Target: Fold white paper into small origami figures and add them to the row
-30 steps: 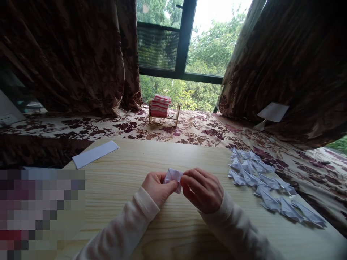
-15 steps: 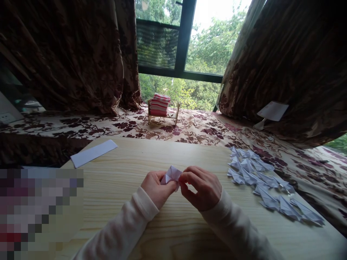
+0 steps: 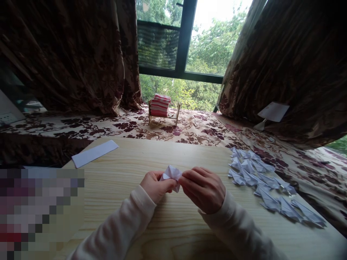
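A small white folded paper piece point(image 3: 171, 172) is held above the wooden table point(image 3: 130, 155), between both hands. My left hand point(image 3: 156, 186) grips its left side, thumb on the near face. My right hand point(image 3: 204, 188) pinches its right edge, fingers closed together and partly hiding that side. The paper's upper part stands up in creased flaps, and a point hangs below the left thumb. Several folded paper pieces point(image 3: 248, 166) with pointed ends lie in rows at the table's right side.
A flat stack of white paper strips point(image 3: 94, 153) lies at the table's back left. Beyond the table, a little wooden rack point(image 3: 176, 116) holds folded red-and-white cloths point(image 3: 159, 105) on the patterned sill cover. A white lamp-like object point(image 3: 273, 111) stands back right. The lower left is pixelated.
My right hand's fingers have drawn closer together, closing the gap under the index finger. The paper's flaps have opened a little and changed shape. The left hand keeps its hold.
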Available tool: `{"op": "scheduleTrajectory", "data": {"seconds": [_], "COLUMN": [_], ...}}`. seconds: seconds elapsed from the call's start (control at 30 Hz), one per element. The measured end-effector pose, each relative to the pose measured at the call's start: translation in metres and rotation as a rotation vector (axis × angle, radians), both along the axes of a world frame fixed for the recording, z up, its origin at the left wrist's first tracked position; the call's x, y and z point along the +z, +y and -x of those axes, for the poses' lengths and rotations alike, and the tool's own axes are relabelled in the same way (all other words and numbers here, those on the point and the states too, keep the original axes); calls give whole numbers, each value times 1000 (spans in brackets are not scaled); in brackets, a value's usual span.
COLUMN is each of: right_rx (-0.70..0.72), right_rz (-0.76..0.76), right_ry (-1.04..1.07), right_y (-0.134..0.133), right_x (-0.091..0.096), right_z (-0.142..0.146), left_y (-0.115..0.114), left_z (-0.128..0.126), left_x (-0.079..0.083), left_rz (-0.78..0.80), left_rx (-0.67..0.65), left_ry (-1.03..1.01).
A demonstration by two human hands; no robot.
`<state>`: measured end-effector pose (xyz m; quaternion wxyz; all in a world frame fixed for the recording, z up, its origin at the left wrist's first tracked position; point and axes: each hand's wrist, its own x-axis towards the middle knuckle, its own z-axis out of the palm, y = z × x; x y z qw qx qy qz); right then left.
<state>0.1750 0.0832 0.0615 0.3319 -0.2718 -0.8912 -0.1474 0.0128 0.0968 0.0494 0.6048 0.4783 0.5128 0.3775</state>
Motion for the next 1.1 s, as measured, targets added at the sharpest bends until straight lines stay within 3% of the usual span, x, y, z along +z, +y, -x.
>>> {"op": "scheduleTrajectory", "data": {"seconds": [0.27, 0.5, 0.6, 0.7, 0.83, 0.97, 1.1], "right_rx": [32, 34, -1, -89, -123, -70, -18], "right_rz": [-27, -23, 168, 492, 890, 965, 959], "right_ry": [33, 49, 237, 525, 705, 845, 808], "right_y": [2, 2, 2, 3, 3, 3, 2], "right_x": [-2, -4, -8, -12, -20, -24, -21], "right_z": [-3, -1, -1, 1, 9, 17, 15], "left_y": [-3, -4, -7, -11, -15, -14, -12], "left_z": [-6, -8, -7, -8, -10, -11, -11], "left_x": [-5, -2, 3, 9, 11, 7, 4], "left_rz": [67, -3, -98, -233, -343, -333, -241], "left_rx": [119, 172, 208, 244, 228, 210, 163], "left_ry": [-159, -143, -70, 46, 125, 104, 5]}}
